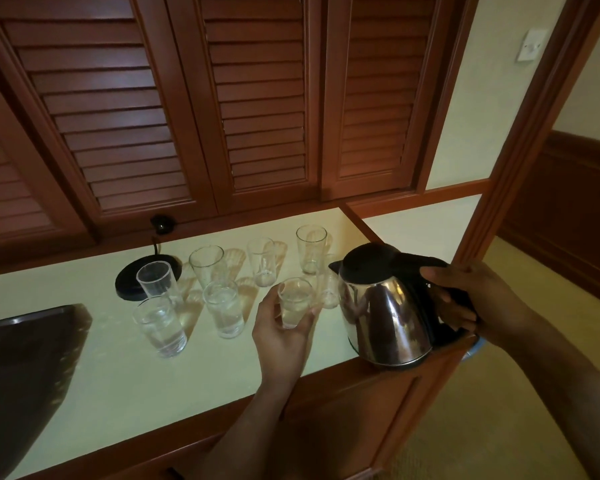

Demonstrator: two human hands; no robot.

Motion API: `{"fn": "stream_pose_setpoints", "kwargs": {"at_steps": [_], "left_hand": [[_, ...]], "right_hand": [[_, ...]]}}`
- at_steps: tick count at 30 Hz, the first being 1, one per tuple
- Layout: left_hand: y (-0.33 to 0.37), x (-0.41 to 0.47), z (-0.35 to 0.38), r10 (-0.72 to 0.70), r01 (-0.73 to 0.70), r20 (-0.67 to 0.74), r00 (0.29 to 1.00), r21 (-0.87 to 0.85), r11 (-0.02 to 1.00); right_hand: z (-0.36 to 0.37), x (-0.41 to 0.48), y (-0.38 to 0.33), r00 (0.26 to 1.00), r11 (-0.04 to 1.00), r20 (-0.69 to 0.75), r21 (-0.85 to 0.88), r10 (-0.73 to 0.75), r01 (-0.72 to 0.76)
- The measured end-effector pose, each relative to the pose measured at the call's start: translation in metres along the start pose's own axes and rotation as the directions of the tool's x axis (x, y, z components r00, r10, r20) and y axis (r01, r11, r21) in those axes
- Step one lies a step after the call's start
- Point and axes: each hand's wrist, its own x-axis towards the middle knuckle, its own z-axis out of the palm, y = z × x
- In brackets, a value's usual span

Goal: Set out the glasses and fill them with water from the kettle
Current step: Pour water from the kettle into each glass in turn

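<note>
My left hand [280, 336] is wrapped around a clear glass [293, 301] with some water in it, held just above the pale counter [118, 382]. My right hand [471, 299] grips the black handle of a steel kettle [385, 317], upright over the counter's front right corner, spout close to the held glass. Two glasses [160, 326] [224, 310] holding water stand in the front row. Behind them stand several glasses, such as one on the left [156, 281] and one at the back right [310, 248]; another glass [329, 289] is partly hidden beside the kettle.
The kettle's black base [132, 284] lies at the back left, its cord running to a wall plug [163, 224]. A dark tray [25, 368] takes up the counter's left end. Wooden louvred doors [257, 98] rise behind. The counter ends at the right, with carpet below.
</note>
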Motion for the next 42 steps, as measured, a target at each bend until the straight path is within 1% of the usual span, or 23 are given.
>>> {"fn": "stream_pose_setpoints", "kwargs": {"at_steps": [6,12,14,18,22,28,31,34,37,40,42], "left_hand": [[-0.004,0.008,-0.001,-0.034,0.034,0.022,0.999,-0.013,0.999],[-0.013,0.03,-0.007,-0.129,0.13,0.027,0.991,-0.011,0.991],[-0.012,0.035,-0.009,-0.131,0.132,0.03,0.991,-0.008,0.991],[-0.012,0.038,-0.008,-0.116,0.115,0.022,0.993,0.038,0.993],[-0.01,0.038,0.0,-0.108,0.11,-0.021,0.994,0.125,0.986],[-0.007,0.023,0.02,-0.117,0.148,-0.127,0.985,0.265,0.953],[-0.011,0.01,0.027,-0.145,0.21,-0.208,0.967,0.337,0.918],[-0.012,-0.006,0.03,-0.157,0.265,-0.311,0.937,0.346,0.9],[-0.006,-0.024,0.038,-0.108,0.259,-0.402,0.909,0.343,0.903],[0.0,-0.031,0.053,-0.106,0.228,-0.397,0.912,0.274,0.934],[0.0,-0.027,0.065,-0.112,0.209,-0.328,0.938,0.279,0.937]], "right_hand": [[-0.015,0.004,0.037,0.995,0.996,-0.086,0.075,-0.046,0.052],[-0.021,0.013,0.061,0.994,0.986,-0.101,0.157,-0.05,0.065],[-0.026,0.017,0.068,0.994,0.982,-0.093,0.174,-0.053,0.068],[-0.038,0.028,0.077,0.997,0.978,-0.011,0.196,-0.076,0.076],[-0.061,0.048,0.08,0.992,0.973,0.101,0.222,-0.081,0.057],[-0.092,0.083,0.086,0.957,0.975,0.281,0.223,-0.078,0.014],[-0.103,0.099,0.09,0.934,0.971,0.345,0.238,-0.091,0.007],[-0.111,0.111,0.092,0.911,0.972,0.399,0.237,-0.107,0.01],[-0.115,0.119,0.096,0.892,0.966,0.438,0.259,-0.114,-0.004],[-0.116,0.123,0.098,0.877,0.958,0.465,0.287,-0.125,-0.016],[-0.116,0.124,0.098,0.872,0.958,0.475,0.287,-0.119,-0.026]]}}
